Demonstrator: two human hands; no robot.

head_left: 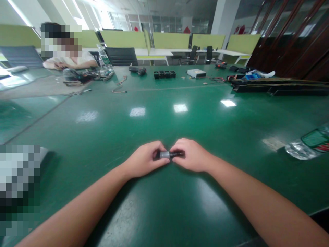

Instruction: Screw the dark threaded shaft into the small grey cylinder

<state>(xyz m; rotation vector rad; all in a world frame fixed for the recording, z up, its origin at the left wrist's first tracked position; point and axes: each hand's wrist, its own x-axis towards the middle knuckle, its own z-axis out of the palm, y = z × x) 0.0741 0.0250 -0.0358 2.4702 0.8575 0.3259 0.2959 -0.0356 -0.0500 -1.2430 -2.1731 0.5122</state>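
Low over the green table, my two hands meet at a small grey-and-black cylinder (165,155) lying sideways. My left hand (145,158) has thumb and fingers closed around its smooth grey part. At the black, ribbed end, my right hand (191,156) grips with thumb and fingertips. Both ends are partly covered by my fingers, and the cylinder's exact kind cannot be made out.
A clear plastic container (307,145) stands at the right. Along the far side are a black connected block (165,74), a white box (196,73), a cord (119,84) and dark long strips (280,85). Another person (70,56) sits at the far left.
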